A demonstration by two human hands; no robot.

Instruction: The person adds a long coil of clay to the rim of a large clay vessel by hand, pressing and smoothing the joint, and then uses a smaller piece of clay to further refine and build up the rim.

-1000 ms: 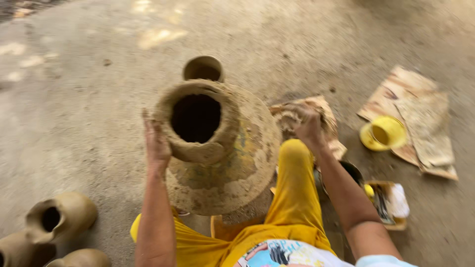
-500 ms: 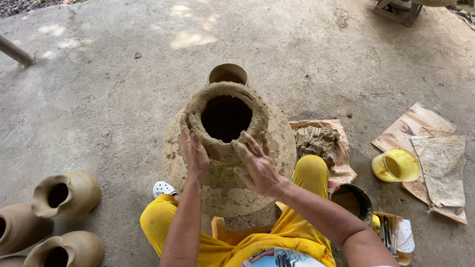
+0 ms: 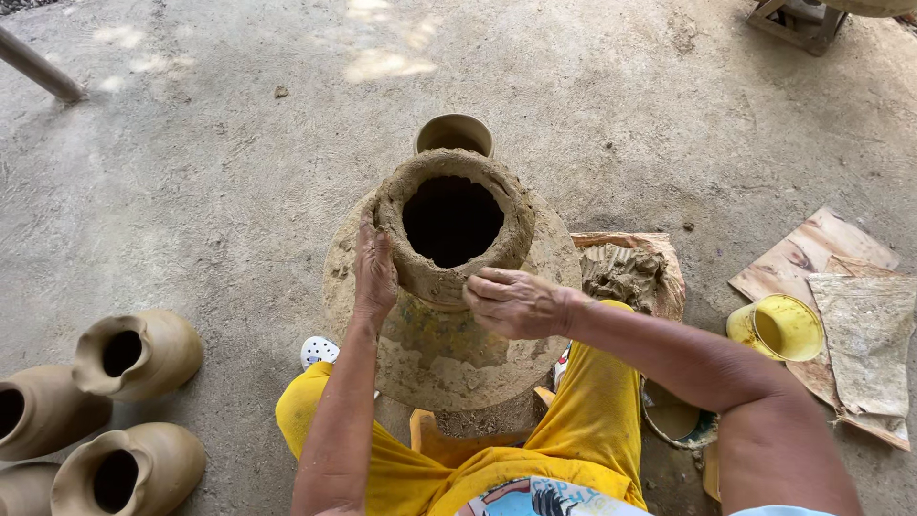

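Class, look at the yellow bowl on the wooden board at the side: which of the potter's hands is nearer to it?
Right. The right hand rests on the clay pot's neck, on the side toward the yellow bowl. The left hand presses the neck's far side, farther away.

Bare floor lies open left of the big pot; clay lump crowds its right.
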